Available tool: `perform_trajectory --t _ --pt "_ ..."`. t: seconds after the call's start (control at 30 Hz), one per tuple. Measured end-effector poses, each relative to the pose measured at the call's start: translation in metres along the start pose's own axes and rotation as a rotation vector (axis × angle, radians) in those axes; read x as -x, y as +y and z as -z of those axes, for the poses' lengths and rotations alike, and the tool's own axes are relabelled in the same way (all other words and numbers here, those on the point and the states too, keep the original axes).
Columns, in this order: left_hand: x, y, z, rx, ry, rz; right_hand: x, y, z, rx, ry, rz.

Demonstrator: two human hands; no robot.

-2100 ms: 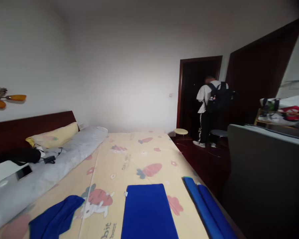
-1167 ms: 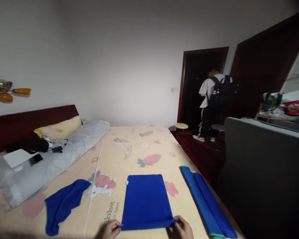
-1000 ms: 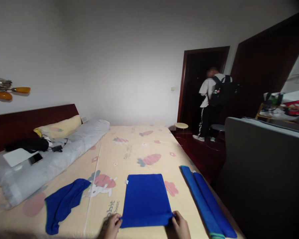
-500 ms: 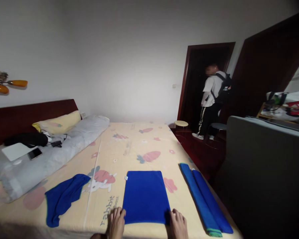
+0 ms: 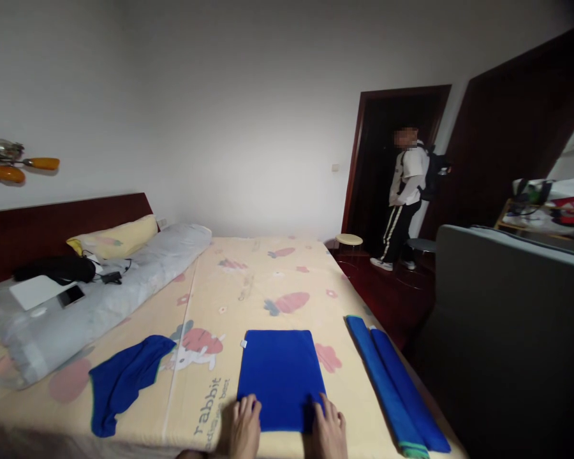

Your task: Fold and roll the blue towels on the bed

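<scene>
Resting with bent fingers on the near left corner of a flat, royal-blue rectangular cloth, my left hand is moderately spread; from my end I cannot tell whether it grips any fabric. My right hand sits likewise at the near right corner, fingers curled, its grip equally unclear to me. I see the cloth lying smooth on a cream, carrot-printed bed sheet, a small white label at its far left edge. Well to the left I have a crumpled dark-blue cloth with green edging; to the right, a long narrow medium-blue bundle with a green-edged end lies just beside a long narrow royal-blue bundle.
</scene>
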State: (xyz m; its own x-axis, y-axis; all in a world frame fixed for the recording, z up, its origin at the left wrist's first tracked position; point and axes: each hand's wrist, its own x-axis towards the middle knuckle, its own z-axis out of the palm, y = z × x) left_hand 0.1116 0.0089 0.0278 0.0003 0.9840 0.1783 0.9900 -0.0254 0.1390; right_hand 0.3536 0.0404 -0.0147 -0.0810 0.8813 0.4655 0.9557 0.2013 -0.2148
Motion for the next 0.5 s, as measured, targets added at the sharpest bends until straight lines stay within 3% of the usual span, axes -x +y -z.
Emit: perform_trajectory --t 0.1,0.2,0.33,0.4,0.5 --pt "-0.004 0.023 -0.03 0.111 -0.002 -0.203 -0.001 -0.029 -0.013 -0.153 -0.116 0.194" --pt "-0.002 0.024 -0.055 0.113 0.002 -0.3 0.003 -0.039 -0.026 -0.166 -0.163 0.344" --pt "0.008 -0.019 -0.057 0.07 -0.06 -0.385 0.014 -0.003 -0.034 -0.078 -0.057 0.462" --pt "0.013 -0.045 -0.048 0.05 -0.063 -0.329 0.019 0.023 -0.032 -0.039 -0.008 0.422" --pt "0.018 -0.074 -0.034 0.031 -0.058 -0.288 0.024 0.054 -0.027 -0.037 -0.041 0.351"
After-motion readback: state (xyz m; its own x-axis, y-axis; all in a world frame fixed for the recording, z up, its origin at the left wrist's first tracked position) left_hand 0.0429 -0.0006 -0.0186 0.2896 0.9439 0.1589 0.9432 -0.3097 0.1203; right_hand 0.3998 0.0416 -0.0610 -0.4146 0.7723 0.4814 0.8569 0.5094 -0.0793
